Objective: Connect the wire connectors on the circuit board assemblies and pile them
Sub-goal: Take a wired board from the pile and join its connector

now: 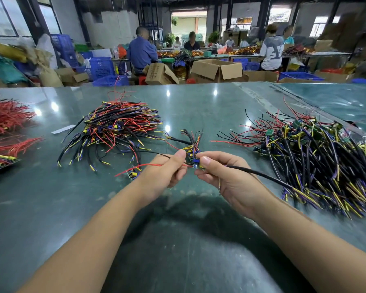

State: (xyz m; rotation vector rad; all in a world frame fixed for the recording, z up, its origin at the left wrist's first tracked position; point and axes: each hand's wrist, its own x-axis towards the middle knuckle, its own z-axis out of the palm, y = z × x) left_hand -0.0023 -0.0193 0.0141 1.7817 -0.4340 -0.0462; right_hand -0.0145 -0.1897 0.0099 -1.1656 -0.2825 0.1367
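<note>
— Left hand [167,172]?
— Curled, thumb and forefinger pinching a thin red wire [148,166] close to the small circuit board assembly [193,159], above the middle of the bench [199,106].

— Right hand [226,174]?
— Also closed in a pinch, thumb on top of the same assembly from the other side, a thick black cable [260,175] trailing from the grip toward the right edge. Hands nearly touching across the blue connector.

— Around the assembly?
— Short yellow, red and black leads fanning upward from it; one loose green board [132,174] with red leads lying flat just left of the left wrist.

— Farther out on the bench?
— Left of centre, a heaped pile of wired assemblies [118,127], black cables with yellow and purple ends spilling toward the near edge. Toward the right edge, a larger tangled pile [313,157] with green boards showing. At the far left edge, bundles of red wires [6,117].

— Beyond the far edge?
— Cardboard boxes [218,69], blue crates [101,67], seated workers [141,51] at long tables, blurred.
</note>
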